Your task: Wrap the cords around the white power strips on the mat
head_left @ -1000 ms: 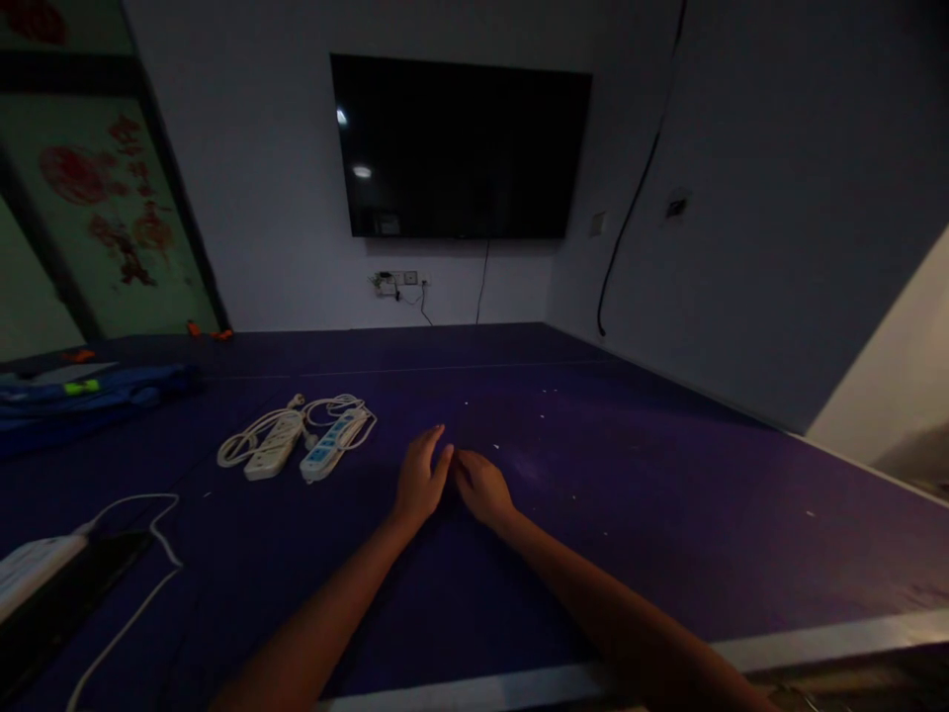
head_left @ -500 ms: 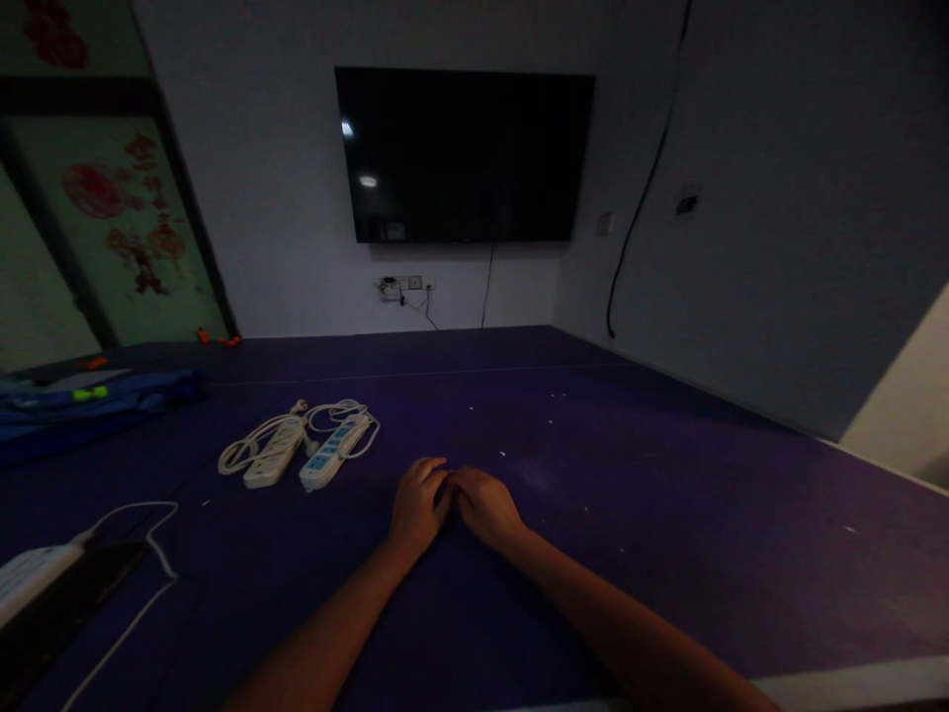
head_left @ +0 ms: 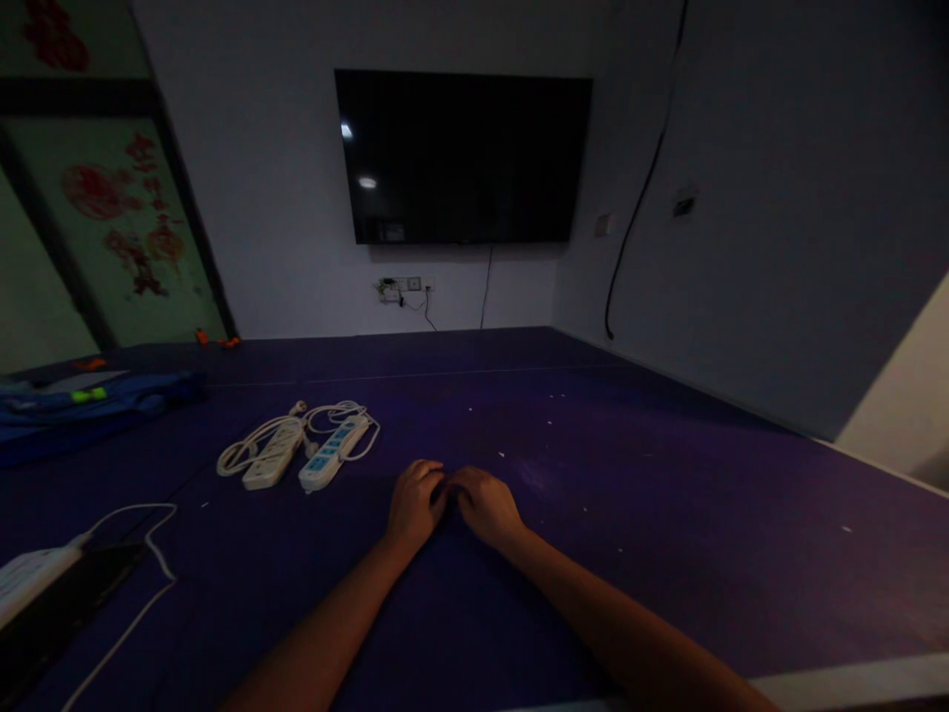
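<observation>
My left hand [head_left: 415, 504] and my right hand [head_left: 486, 506] are close together, low over the dark purple surface [head_left: 630, 465]. The fingers of both are curled inward, and their tips meet or nearly meet in the middle. Dim light and the fingers themselves hide whatever may be between them. To the left of my hands lie two power strips: a white one [head_left: 271, 457] and a white one with a blue face [head_left: 331, 455]. Their white cords are looped around and over them.
At the lower left, a white power strip [head_left: 34, 574] with a trailing cord [head_left: 158, 556] lies by a dark flat object [head_left: 70, 618]. Folded blue cloth [head_left: 140, 396] is farther back. Small white scraps dot the surface. A television [head_left: 467, 158] hangs on the far wall.
</observation>
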{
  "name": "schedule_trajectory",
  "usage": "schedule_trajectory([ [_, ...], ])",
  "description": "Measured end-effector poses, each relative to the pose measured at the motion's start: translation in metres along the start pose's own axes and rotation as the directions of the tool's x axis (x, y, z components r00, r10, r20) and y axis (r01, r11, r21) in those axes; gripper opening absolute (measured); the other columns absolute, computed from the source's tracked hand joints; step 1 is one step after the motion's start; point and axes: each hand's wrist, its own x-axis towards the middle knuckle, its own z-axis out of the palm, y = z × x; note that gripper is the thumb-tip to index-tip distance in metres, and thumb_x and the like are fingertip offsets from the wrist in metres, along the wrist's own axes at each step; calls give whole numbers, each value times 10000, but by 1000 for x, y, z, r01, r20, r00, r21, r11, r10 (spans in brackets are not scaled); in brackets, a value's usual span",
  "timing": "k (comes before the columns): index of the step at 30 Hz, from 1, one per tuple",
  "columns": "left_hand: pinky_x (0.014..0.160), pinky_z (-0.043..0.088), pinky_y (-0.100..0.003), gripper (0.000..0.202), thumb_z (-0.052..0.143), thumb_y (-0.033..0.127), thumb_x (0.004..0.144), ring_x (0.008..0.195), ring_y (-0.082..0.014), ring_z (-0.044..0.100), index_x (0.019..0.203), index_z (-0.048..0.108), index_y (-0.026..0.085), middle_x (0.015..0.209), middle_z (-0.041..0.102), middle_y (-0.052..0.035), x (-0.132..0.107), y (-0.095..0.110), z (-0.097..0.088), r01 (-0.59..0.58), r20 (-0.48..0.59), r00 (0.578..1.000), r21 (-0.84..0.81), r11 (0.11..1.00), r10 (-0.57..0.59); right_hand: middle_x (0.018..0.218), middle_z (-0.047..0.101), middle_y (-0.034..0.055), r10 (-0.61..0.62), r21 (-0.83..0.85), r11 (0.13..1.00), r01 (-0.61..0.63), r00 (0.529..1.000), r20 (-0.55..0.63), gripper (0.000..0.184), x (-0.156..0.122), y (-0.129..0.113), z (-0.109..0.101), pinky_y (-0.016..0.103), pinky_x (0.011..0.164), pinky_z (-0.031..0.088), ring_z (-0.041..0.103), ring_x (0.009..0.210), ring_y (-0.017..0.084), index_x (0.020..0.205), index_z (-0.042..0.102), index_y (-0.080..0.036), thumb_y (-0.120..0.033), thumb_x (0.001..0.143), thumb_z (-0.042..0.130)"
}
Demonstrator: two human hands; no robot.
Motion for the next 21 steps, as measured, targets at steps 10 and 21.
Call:
schedule_trajectory([
  [10, 883, 487, -410, 236, 522, 116, 770, 1006, -242, 586, 940, 676, 172, 1019, 669, -99, 0, 0, 0, -20, -1, 1000, -22, 1000, 20, 1051, 672, 53, 16, -25, 1000, -17, 1000, -15, 341, -1, 0, 1, 244, 860, 432, 599, 977, 156, 1002, 666, -185, -96, 804, 404],
  [21, 884, 481, -405, 193, 492, 95, 785, 991, -235, 575, 842, 670, 146, 1003, 668, -106, 0, 1, 0, -27, 33, 999, -7, 1000, 27, 1021, 672, 55, -8, 19, 1000, 8, 999, -46, 301, 1, 5, 7, 250, 857, 438, 602, 966, 159, 961, 663, -190, -104, 811, 416],
])
